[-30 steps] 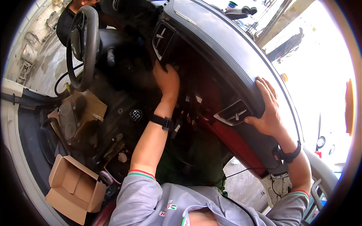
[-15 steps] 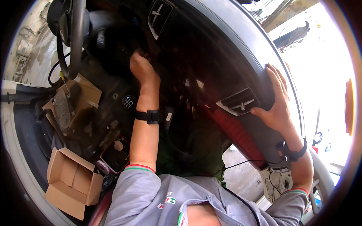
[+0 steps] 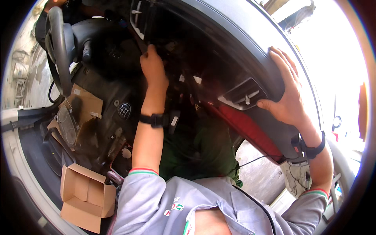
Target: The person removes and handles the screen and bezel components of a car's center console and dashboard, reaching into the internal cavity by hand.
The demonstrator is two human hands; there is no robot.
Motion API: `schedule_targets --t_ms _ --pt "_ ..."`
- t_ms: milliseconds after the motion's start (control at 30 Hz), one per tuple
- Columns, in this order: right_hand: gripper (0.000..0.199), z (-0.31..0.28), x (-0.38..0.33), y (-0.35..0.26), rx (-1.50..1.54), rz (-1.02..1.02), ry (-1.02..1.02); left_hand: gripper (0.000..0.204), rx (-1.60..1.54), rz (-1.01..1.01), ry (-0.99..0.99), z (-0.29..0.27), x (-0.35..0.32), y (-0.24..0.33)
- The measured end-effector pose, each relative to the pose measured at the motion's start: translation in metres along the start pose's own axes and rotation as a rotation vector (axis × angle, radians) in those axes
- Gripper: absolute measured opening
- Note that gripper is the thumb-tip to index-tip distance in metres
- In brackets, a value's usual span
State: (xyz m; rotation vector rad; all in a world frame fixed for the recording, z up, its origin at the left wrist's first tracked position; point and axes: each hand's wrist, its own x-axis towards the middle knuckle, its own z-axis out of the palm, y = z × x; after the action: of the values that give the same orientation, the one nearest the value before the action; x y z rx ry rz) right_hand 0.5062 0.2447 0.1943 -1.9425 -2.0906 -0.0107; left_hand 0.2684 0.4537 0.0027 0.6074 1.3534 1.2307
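I look down into a car's cabin with the dark dashboard point(image 3: 235, 51) arching over me. My right hand point(image 3: 288, 92) lies spread over the dashboard's edge, thumb just beside an air vent point(image 3: 241, 95). My left hand point(image 3: 153, 68) reaches up into the dark opening in the middle of the dashboard, fingers curled around something I cannot make out. Both wrists wear black bands. A red trim strip point(image 3: 250, 129) runs below the vent.
The steering wheel point(image 3: 58, 43) is at the upper left. A gear knob point(image 3: 124, 111) stands on the console below my left forearm. An open cardboard box point(image 3: 84, 197) sits at the lower left, with flat cardboard point(image 3: 84, 107) above it. Another person's hand point(image 3: 55, 3) shows at the top left.
My left hand has moved up and left, deeper into the dashboard's middle opening. The view has shifted so the dashboard sits higher; my right hand stays on the edge by the vent.
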Motion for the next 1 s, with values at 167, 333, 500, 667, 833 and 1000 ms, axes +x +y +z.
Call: schedule_targets --t_ms 167,333,500,667,833,1000 --pt "0.109 0.002 0.000 0.002 0.013 -0.022 0.006 0.055 0.254 0.082 -0.338 -0.036 -0.033 -0.022" --pt "0.109 0.003 -0.002 0.003 -0.006 -0.021 0.021 0.048 0.670 0.313 -0.486 -0.036 -0.085 -0.009" --pt "0.109 0.004 -0.004 0.009 0.002 -0.046 0.037 0.027 0.684 0.180 -0.688 -0.048 -0.078 0.012" --pt "0.108 0.004 -0.004 0.009 -0.008 -0.049 0.052 0.031 0.376 0.082 -0.604 -0.086 -0.037 0.074" --pt "0.106 0.006 -0.006 0.010 0.012 -0.044 0.067 0.020 0.272 -0.087 -0.537 -0.084 -0.041 0.096" --pt "0.103 0.008 -0.006 0.013 0.015 -0.063 0.082 0.025 0.818 0.062 -0.682 -0.082 -0.045 0.102"
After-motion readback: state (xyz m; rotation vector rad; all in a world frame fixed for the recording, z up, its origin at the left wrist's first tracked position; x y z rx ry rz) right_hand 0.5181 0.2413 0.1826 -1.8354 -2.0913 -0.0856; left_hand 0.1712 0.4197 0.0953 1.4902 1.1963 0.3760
